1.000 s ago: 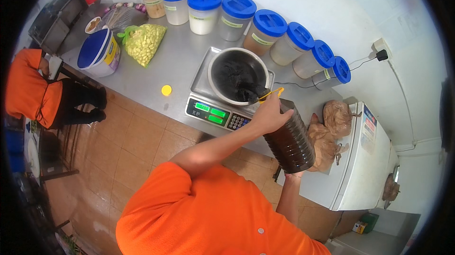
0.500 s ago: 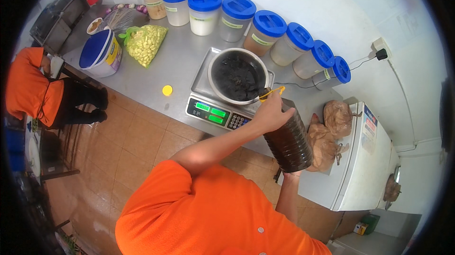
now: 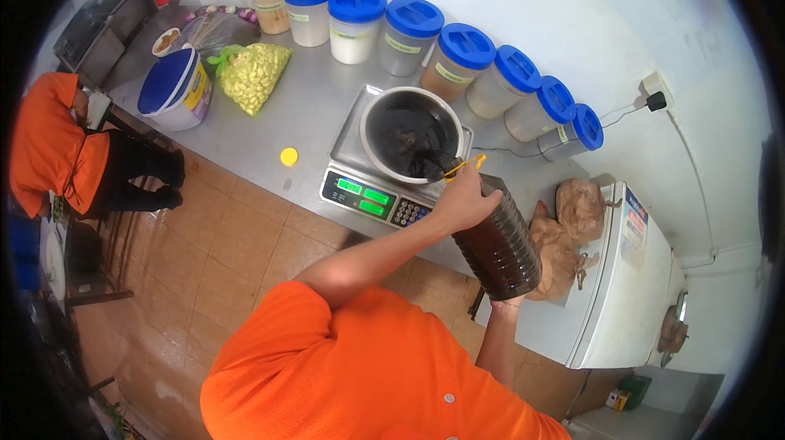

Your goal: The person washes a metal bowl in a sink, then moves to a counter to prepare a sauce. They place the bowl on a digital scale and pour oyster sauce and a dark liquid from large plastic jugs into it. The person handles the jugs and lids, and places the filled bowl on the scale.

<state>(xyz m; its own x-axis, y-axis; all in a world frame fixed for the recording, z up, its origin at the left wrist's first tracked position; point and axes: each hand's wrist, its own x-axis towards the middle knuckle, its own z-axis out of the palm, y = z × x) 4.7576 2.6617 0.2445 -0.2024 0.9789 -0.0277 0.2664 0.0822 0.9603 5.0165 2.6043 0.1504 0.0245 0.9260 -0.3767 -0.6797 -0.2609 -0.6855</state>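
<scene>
A large ribbed plastic jug of dark liquid (image 3: 500,252) is tilted with its mouth over the near right rim of a round metal bowl (image 3: 369,150). My left hand (image 3: 466,204) is closed around the jug's neck, by its yellow handle (image 3: 477,162). Beneath the jug's base, my right hand (image 3: 509,303) holds it from below, mostly hidden by it. Dark liquid runs from the mouth into the dark liquid (image 3: 399,123) pooled in the bowl. The bowl rests on the pan of a digital scale (image 3: 333,182) with lit green displays.
Blue-lidded containers (image 3: 401,35) line the wall. On the steel table (image 3: 245,145) are a yellow cap (image 3: 289,157), a bag of peeled cloves (image 3: 253,76) and a white bucket (image 3: 176,101). Brown bags (image 3: 554,256) sit on a white appliance (image 3: 593,301) at right. A co-worker (image 3: 61,145) stands far left.
The bowl's surface has turned from clumpy and rough to smoother, with the liquid looking higher. The jug and both hands have hardly moved.
</scene>
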